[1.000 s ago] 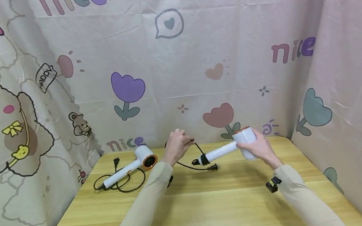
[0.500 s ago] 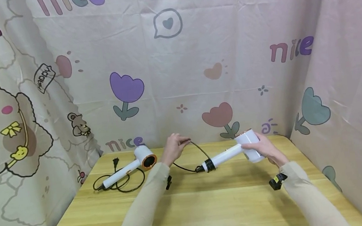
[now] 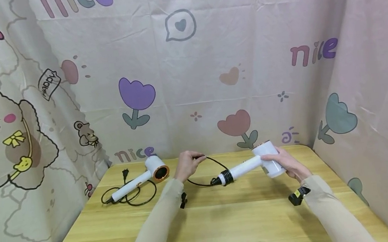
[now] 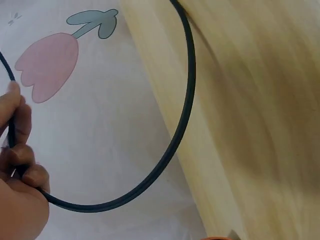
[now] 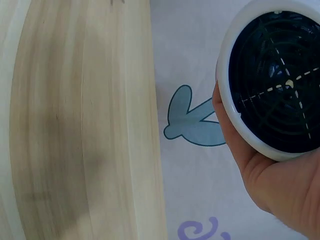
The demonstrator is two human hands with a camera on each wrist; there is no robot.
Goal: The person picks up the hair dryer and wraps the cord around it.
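Note:
My right hand (image 3: 288,163) grips the barrel of a white hair dryer (image 3: 245,167), whose handle slopes down to the left. In the right wrist view, the dark round grille (image 5: 280,82) at one end of the barrel faces the camera. A black power cord (image 3: 227,176) is wound in several turns around the end of the handle. My left hand (image 3: 188,165) pinches a loose length of this cord to the left of the coil. In the left wrist view, the cord (image 4: 191,75) bows out in a wide loop from the curled fingers.
A second white hair dryer (image 3: 135,185) with a copper-coloured ring lies at the left on the wooden table (image 3: 226,228). Its black cord (image 3: 145,201) lies in loose loops, with the plug (image 3: 125,173) behind the handle. A patterned curtain (image 3: 186,78) rises right behind the table.
The held hair dryer has shifted slightly right and down. My left hand has drawn the cord a little left and lower. The plug seen under the handle earlier is out of sight.

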